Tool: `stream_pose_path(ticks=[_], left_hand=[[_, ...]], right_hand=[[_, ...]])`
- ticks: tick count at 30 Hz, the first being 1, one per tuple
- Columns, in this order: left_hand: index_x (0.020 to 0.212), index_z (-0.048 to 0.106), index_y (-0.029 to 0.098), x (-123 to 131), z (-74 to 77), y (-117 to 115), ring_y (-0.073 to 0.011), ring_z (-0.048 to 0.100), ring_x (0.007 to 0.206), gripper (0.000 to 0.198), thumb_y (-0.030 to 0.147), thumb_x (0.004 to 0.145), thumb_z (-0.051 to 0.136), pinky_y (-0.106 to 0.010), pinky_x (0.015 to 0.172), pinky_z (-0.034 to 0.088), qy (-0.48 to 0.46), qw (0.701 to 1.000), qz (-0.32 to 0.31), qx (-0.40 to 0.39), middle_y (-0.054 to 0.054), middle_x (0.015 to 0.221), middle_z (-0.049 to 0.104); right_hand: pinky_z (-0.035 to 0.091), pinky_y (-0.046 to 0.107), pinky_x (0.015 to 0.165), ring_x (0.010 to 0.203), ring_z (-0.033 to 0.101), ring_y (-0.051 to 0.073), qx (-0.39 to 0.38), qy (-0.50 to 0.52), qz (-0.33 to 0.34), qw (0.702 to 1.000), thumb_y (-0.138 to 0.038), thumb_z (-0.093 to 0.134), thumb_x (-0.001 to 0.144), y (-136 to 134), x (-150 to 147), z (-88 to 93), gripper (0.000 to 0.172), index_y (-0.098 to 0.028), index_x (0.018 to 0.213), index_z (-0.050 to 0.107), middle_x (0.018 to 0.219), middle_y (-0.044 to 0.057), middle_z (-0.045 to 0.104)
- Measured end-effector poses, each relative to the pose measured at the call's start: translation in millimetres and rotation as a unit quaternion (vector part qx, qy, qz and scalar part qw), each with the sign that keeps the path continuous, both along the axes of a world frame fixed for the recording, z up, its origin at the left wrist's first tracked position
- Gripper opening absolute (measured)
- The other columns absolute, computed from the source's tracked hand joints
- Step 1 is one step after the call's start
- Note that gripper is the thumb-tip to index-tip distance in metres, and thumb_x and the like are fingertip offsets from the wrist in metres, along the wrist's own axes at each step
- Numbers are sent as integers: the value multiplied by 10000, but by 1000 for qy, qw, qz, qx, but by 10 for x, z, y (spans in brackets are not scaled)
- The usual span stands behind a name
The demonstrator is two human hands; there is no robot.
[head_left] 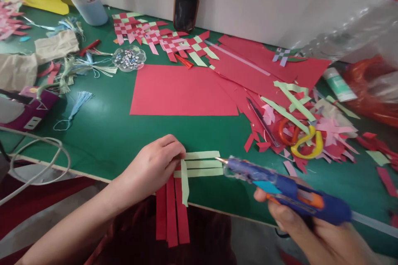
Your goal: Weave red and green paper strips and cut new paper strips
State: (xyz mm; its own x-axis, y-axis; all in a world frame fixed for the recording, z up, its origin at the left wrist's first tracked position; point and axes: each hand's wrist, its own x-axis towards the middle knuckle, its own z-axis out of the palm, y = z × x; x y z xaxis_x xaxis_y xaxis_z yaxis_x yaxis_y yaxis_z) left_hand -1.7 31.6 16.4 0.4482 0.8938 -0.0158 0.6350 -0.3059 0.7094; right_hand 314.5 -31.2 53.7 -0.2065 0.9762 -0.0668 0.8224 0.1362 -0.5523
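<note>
My left hand (155, 163) presses fingers-down on a small weave of paper strips (189, 169) at the table's near edge. Three pale green strips run to the right, and red strips hang over the edge toward me. My right hand (298, 219) is wrapped around a blue and orange hot glue gun (280, 186). Its nozzle tip points left and sits at the right end of the green strips.
A red paper sheet (183, 91) lies mid-table on the green mat (102, 132). Finished woven pieces (155, 35) are at the back, a dish of googly eyes (129, 59) beside them. Scissors (303, 138) and scraps pile up right. A cable (40, 161) loops left.
</note>
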Motion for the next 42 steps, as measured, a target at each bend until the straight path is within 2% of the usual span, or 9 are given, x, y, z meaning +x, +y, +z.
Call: stream_pose_path(ticks=[2, 5, 10, 19, 26, 32, 38, 42], left_hand=[[855, 547, 186, -2, -7, -1, -117, 520, 757, 220, -7, 837, 443, -241, 691, 405, -1, 1000, 0, 3, 0, 880, 553], [858, 545, 184, -6, -7, -3, -129, 515, 758, 210, 6, 851, 434, -256, 690, 404, -3, 1000, 1, 5, -10, 873, 560], [853, 541, 181, -21, 6, 9, -136, 514, 746, 183, 34, 872, 434, -262, 675, 405, -15, 1000, -3, -10, -15, 852, 557], [833, 551, 172, -37, -20, 22, -141, 534, 765, 186, 22, 866, 446, -273, 685, 415, -25, 999, -1, -21, -16, 864, 572], [831, 543, 178, -41, -24, 18, -142, 528, 756, 201, 10, 850, 435, -269, 674, 416, -22, 1000, -4, -16, -14, 852, 573], [826, 534, 177, -38, -31, 19, -140, 521, 747, 197, 8, 831, 433, -265, 668, 413, -15, 1000, -7, 0, -17, 843, 563], [833, 532, 180, -35, -15, 26, -135, 512, 723, 187, 24, 849, 428, -262, 653, 409, -16, 1000, -4, -1, -10, 824, 555], [828, 531, 178, -36, -16, 27, -134, 508, 723, 189, 23, 847, 424, -262, 647, 408, -11, 1000, -8, 8, -11, 825, 547]], right_hand=[[588, 191, 620, 731, 728, 170, -20, 32, 26, 999, -367, 532, 908, 198, -314, 74, 164, -275, 951, 660, 833, 7, 747], [588, 205, 609, 742, 726, 173, -55, 39, 52, 996, -384, 513, 916, 301, -477, 54, 193, -252, 961, 646, 834, 14, 741], [592, 228, 636, 818, 727, 188, -71, 8, 72, 995, -412, 505, 931, 317, -514, -42, 227, -242, 1025, 623, 852, 18, 727], [583, 231, 591, 851, 734, 201, -90, -33, 80, 992, -422, 487, 941, 365, -643, 5, 231, -246, 1015, 616, 842, 15, 730], [592, 265, 613, 810, 740, 219, -94, -53, 60, 992, -472, 482, 929, 343, -610, 4, 290, -246, 1033, 631, 863, 30, 752], [550, 236, 499, 711, 734, 200, -99, -70, 73, 990, -489, 452, 942, 336, -630, 5, 338, -251, 1096, 635, 909, 37, 764], [588, 252, 642, 811, 733, 200, -104, -42, 49, 993, -506, 477, 933, 355, -630, 27, 337, -242, 1050, 652, 858, 23, 749], [586, 257, 622, 743, 722, 191, -108, -34, 40, 993, -515, 470, 929, 358, -630, 42, 354, -232, 1014, 664, 832, 27, 743]])
